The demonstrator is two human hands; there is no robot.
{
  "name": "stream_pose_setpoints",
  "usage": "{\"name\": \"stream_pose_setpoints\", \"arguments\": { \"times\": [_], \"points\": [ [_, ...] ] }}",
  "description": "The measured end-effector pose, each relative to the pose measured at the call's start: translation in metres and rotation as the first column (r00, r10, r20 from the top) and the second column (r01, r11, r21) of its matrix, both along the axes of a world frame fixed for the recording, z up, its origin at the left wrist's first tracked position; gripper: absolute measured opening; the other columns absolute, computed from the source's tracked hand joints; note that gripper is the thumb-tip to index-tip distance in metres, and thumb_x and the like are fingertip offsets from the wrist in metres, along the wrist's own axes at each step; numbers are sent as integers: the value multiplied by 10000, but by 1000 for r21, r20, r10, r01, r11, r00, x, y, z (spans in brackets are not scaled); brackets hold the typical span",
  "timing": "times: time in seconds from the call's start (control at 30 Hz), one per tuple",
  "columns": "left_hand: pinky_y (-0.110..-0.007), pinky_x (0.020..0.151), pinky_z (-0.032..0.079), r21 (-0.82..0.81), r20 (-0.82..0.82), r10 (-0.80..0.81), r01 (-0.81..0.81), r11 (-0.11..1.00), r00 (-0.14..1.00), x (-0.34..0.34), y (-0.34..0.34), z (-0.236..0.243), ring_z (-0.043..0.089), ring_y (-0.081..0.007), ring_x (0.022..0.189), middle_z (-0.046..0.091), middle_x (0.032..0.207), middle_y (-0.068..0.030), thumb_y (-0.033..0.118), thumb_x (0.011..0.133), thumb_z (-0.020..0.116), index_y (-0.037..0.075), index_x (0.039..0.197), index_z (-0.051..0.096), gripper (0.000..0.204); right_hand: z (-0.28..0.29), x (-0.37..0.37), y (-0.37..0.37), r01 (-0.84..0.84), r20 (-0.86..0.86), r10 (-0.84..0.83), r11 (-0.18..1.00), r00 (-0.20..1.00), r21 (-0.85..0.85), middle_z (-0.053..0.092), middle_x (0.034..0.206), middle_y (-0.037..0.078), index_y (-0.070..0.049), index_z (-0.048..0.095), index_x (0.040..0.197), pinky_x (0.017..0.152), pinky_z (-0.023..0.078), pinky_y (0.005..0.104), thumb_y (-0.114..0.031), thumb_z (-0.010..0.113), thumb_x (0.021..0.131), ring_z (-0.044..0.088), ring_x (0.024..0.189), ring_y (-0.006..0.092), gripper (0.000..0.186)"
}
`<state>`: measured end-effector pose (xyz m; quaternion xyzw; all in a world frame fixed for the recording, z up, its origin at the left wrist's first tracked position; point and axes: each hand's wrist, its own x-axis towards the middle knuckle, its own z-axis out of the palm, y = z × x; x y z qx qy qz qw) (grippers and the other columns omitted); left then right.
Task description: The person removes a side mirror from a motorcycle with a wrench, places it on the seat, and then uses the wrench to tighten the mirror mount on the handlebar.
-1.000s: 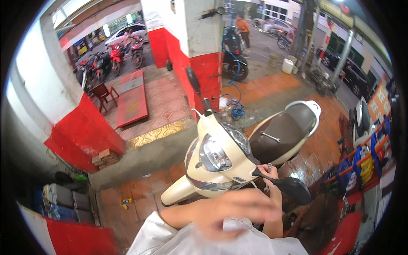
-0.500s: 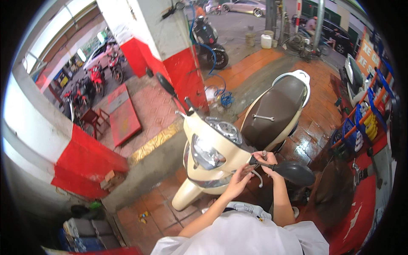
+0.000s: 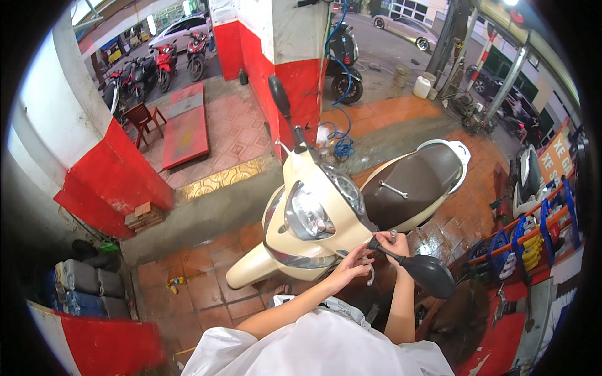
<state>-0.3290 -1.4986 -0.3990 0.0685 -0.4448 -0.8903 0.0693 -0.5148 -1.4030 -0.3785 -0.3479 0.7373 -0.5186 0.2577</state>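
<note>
A cream scooter (image 3: 260, 266) stands in front of me, its front to the left. My right hand (image 3: 395, 245) is closed at the near handlebar end, behind the stem of a black rear-view mirror (image 3: 429, 276). A small silvery piece (image 3: 394, 234) shows at its fingertips; what exactly it grips is partly hidden. Beside the mirror stem's base, my left hand (image 3: 352, 268) has its fingers bent and apart, close to the silver brake lever (image 3: 371, 274). A wrench (image 3: 393, 188) lies on the brown seat (image 3: 433, 170).
A red-and-white pillar (image 3: 298, 88) rises beyond the scooter, with a coiled blue hose (image 3: 343, 148) by its foot. At right stands a rack (image 3: 520, 232) with blue and yellow items. Grey-and-blue bins (image 3: 81, 282) are at lower left, a red ramp (image 3: 187, 135) beyond the low ledge.
My view has turned, so the scooter's front shows more fully. Both hands remain around the near mirror's base; my left fingers now sit slightly lower, nearer the brake lever.
</note>
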Motion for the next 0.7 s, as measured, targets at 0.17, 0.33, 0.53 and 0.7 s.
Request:
{"name": "stream_pose_setpoints", "arguments": {
  "times": [0.17, 0.33, 0.53, 0.7],
  "points": [
    [-348, 1047, 384, 10, 27, -2, 2, 1000, 1000, -5, -7, -5, 393, -237, 1371, 365, 1509, -128, 121, 941, 514, 55, 1534, 222, 665, -28, 11, 4, 187, 118, -177, 979, 977, -78, 695, 810, 26, 34, 719, 944, 696, 484, 247, -201, 638, 952, 608, 748, 78, 249],
    [-358, 1064, 370, 0, -5, -28, 28, 1000, 1000, -1, -10, -2, 372, -257, 1389, 347, 1520, -148, 89, 924, 508, 53, 1533, 221, 674, -22, 7, 0, 130, 74, -122, 985, 990, -114, 698, 804, 31, 39, 720, 953, 694, 493, 256, -178, 649, 941, 614, 739, 88, 229],
    [-387, 1107, 342, -61, -124, -30, 23, 998, 992, 2, -5, -8, 328, -290, 1417, 305, 1544, -165, 62, 899, 529, 41, 1524, 224, 696, -6, -7, -2, -52, 93, 59, 995, 994, -83, 699, 789, 48, 52, 713, 942, 666, 506, 268, -144, 656, 929, 630, 722, 105, 205],
    [-384, 1111, 346, -64, -105, -7, 0, 998, 994, 4, -7, -8, 357, -282, 1397, 324, 1529, -162, 52, 889, 553, 42, 1529, 221, 721, -20, 16, -1, 133, 52, -129, 987, 990, -88, 698, 806, 53, 48, 706, 944, 706, 497, 263, -172, 637, 945, 627, 756, 104, 231]
  ]
}}
